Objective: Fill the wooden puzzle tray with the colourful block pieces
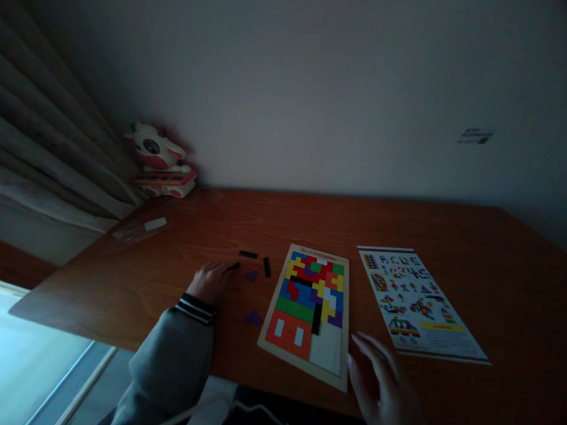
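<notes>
My left hand [210,281] is left of the puzzle board, its fingertips closed on a black bar-shaped puzzle piece [235,266] at the table surface. Close to it lie two more black bars, one sideways [248,255] and one lengthwise [267,267], plus two purple pieces, an upper one [251,275] and a lower one [253,318]. The wooden puzzle board [300,365] is mostly filled with coloured block pieces; bare wood shows at its lower right. Beside that corner, my right hand [385,383] has its fingers apart and holds nothing.
A printed sheet of colourful pattern pictures [420,306] lies right of the board. At the back left stands a cow-shaped toy keyboard [165,176], with a clear plastic wrapper [139,231] in front. A curtain [46,146] hangs at the left; a pale wall backs the wooden table [452,229].
</notes>
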